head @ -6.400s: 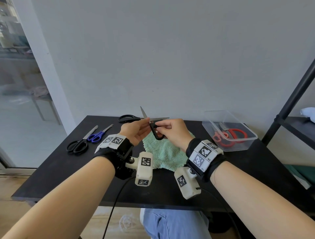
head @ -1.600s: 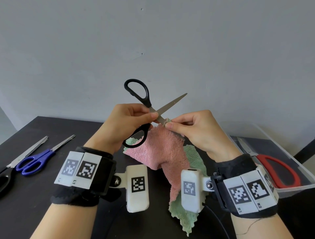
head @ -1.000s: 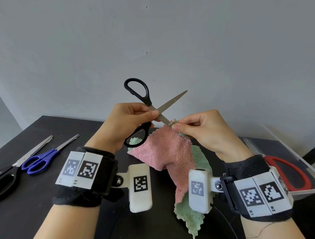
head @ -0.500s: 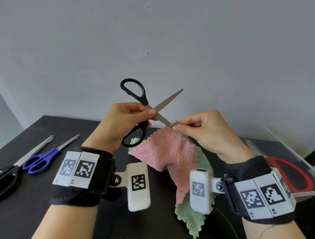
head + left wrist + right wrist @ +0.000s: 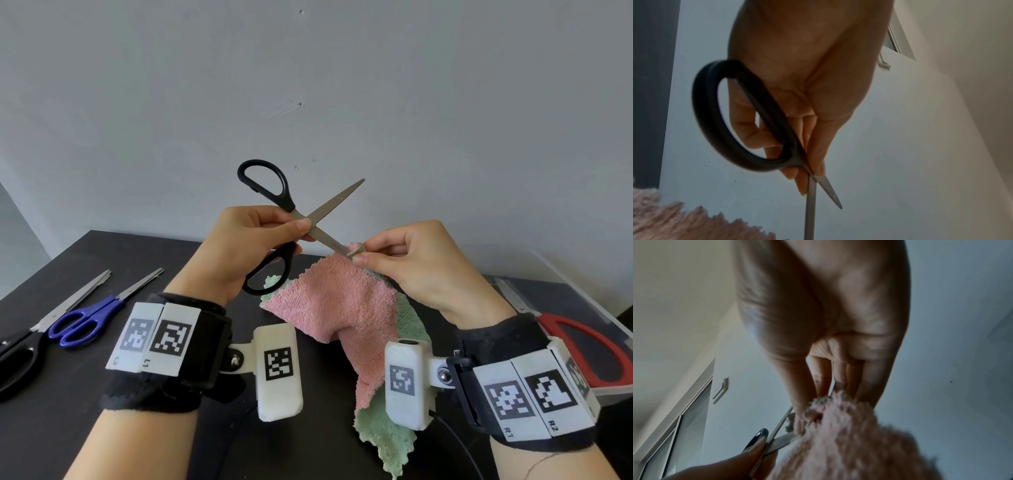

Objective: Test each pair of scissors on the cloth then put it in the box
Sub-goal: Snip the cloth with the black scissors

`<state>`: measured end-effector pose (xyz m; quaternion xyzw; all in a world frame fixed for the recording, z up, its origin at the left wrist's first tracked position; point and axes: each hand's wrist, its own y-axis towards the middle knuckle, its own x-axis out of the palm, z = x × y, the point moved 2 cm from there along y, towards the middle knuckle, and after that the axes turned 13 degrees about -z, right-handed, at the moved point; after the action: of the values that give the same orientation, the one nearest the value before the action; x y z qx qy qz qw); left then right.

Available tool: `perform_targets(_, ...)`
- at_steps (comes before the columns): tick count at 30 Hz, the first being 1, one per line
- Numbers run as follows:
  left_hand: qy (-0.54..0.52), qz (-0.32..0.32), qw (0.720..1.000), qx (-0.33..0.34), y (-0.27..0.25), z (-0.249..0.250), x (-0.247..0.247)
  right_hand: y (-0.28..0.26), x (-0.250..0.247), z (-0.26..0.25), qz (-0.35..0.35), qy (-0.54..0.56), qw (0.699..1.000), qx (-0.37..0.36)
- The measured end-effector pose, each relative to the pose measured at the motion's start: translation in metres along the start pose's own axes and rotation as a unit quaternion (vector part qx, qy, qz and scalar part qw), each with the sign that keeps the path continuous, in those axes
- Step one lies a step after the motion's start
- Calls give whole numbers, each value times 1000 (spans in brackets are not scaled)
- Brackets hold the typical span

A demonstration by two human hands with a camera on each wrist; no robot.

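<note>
My left hand (image 5: 253, 246) grips black-handled scissors (image 5: 274, 205) near the pivot, blades spread wide, held up above the table. In the left wrist view the fingers (image 5: 797, 178) pinch the black-handled scissors (image 5: 764, 134) just below the handle loop. My right hand (image 5: 411, 260) pinches the top corner of a pink and green cloth (image 5: 342, 305), which hangs down to the table. The lower blade tip touches that pinched corner. In the right wrist view the blades (image 5: 781, 439) meet the cloth (image 5: 849, 434) beside my thumb. A clear box (image 5: 582, 308) at the right holds red-handled scissors (image 5: 589, 346).
On the black table (image 5: 68, 428) at the left lie blue-handled scissors (image 5: 89, 318) and another black-handled pair (image 5: 20, 349), side by side. A plain grey wall stands behind the table.
Since 6.4 s ago the cloth has been lifted off the table and the scissors raised to its corner. Over the last second the hands and scissors have shifted slightly left; blades stay spread.
</note>
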<state>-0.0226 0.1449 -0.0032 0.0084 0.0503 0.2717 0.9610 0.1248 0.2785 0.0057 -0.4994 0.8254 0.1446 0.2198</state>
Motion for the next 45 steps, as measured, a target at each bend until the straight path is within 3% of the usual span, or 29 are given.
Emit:
perform_targets(13, 8, 12, 1000, -4, 0, -1, -3, 1, -3, 3, 7, 1, 1000, 7)
perform_targets(19, 3, 27, 1000, -8, -3, -1, -16, 1, -11, 11, 33, -55, 998, 15)
perform_targets(27, 7, -72, 997, -17, -7, 8, 0, -5, -12, -3, 38, 68, 996, -43)
perform_targets(38, 10, -51, 999, -5, -4, 9, 7, -6, 4, -16, 3, 58, 993, -102)
perform_targets(45, 8, -38, 999, 2, -3, 10, 11, -6, 10, -21, 20, 55, 990, -128)
